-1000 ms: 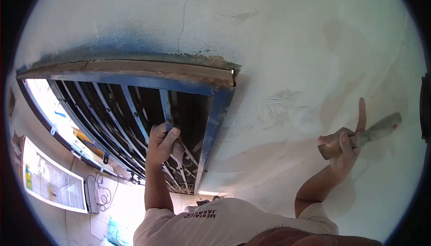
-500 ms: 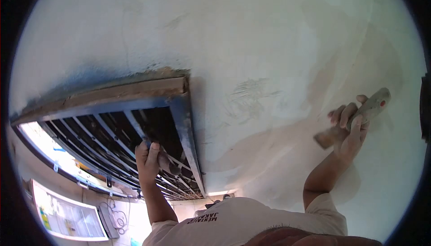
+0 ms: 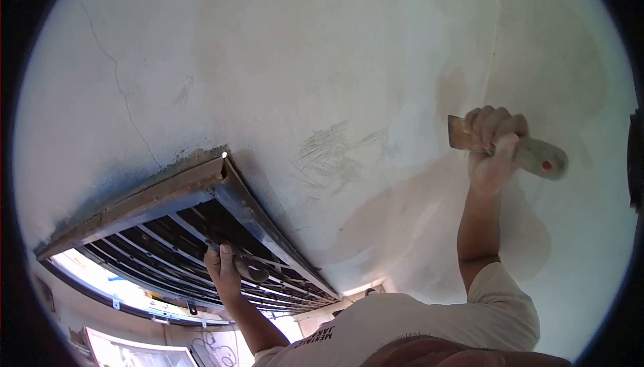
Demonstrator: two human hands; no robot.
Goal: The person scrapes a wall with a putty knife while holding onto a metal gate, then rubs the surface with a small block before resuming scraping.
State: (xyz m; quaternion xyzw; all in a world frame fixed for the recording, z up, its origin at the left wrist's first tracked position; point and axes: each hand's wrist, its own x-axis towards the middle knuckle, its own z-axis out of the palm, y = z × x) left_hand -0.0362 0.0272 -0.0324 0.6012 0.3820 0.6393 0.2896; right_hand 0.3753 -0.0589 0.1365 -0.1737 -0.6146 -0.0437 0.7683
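My right hand (image 3: 496,140) is wrapped round a putty knife (image 3: 545,158) with a pale handle marked by a red dot. Its flat blade points left, close to the pale wall (image 3: 376,65). At the lower left, my left hand (image 3: 223,270) is closed on a tool handle (image 3: 251,271) in front of the window grille; the far part of that tool is hard to make out. Scratched marks (image 3: 329,152) and darker damp-looking patches show on the wall between my hands.
A barred window (image 3: 261,213) with a worn frame fills the lower left. A thin crack (image 3: 117,65) runs down the wall above it. A white-framed panel (image 3: 137,352) and hanging cables (image 3: 218,350) are at the bottom left.
My right hand has moved up and left, and the putty knife has turned so its handle points right and slightly down. The view has shifted, with the window now lower. My left hand keeps its grip.
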